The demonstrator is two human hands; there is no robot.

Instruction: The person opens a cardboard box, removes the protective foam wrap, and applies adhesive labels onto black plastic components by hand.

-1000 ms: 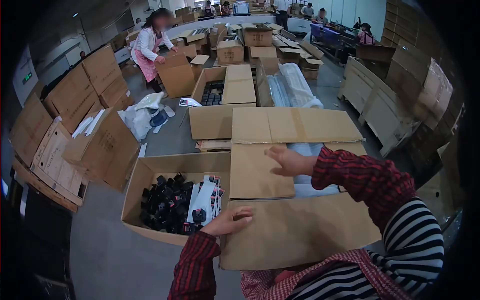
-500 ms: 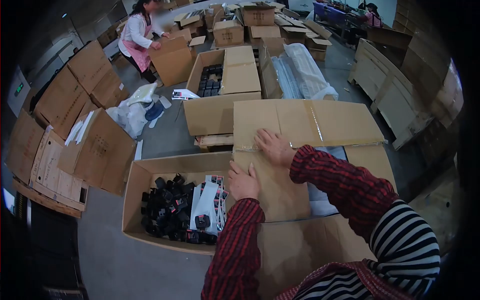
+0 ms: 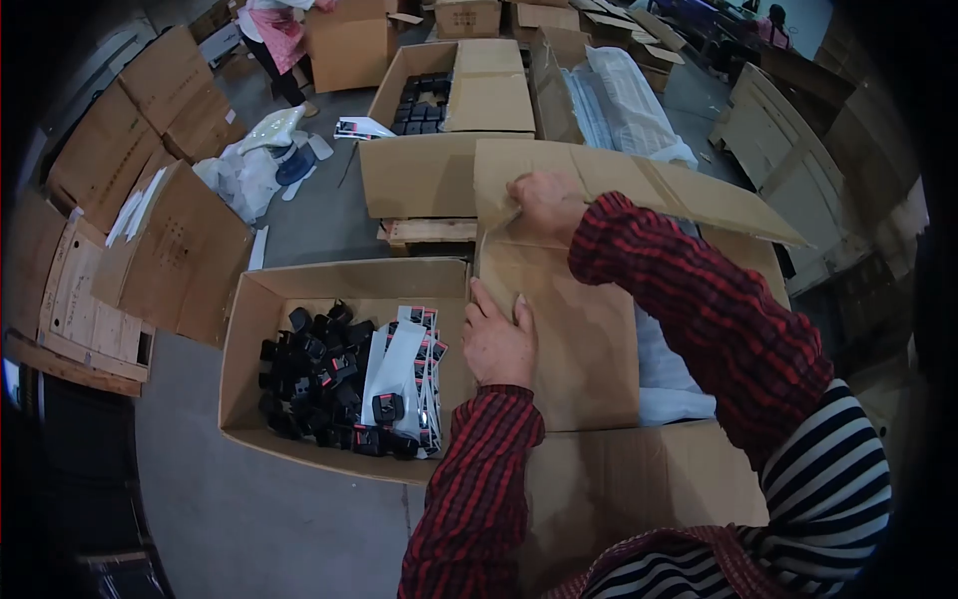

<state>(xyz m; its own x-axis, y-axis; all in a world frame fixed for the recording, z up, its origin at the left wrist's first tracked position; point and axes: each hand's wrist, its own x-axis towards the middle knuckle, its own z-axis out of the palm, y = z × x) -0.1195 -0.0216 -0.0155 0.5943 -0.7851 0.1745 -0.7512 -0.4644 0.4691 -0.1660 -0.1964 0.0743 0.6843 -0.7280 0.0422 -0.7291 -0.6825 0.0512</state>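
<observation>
A large cardboard carton with several flaps is in front of me. My right hand (image 3: pixel 549 207) has its fingers curled round the near edge of the far flap (image 3: pixel 664 178), which is tilted up. My left hand (image 3: pixel 500 337) rests with fingers apart on the left flap (image 3: pixel 584 334), by that flap's outer edge. Between the flaps, pale wrapped material (image 3: pixel 667 364) shows inside; the rest of the contents is covered. Beside the carton on the left stands an open box (image 3: pixel 235 399) with a pile of small black plastic parts (image 3: pixel 314 364) and printed label sheets (image 3: pixel 394 364).
Behind are an open carton (image 3: pixel 424 165) of black parts on a wooden pallet (image 3: pixel 431 232) and a carton with plastic-wrapped items (image 3: pixel 634 95). Cartons (image 3: pixel 180 265) and plastic bags (image 3: pixel 254 170) stand at left. A person in a pink apron (image 3: pixel 276 35) is at the back.
My right hand has gone from lying on the flaps to gripping the far flap's edge, which has tilted up. My left hand stays on the left flap. The view has tipped downward.
</observation>
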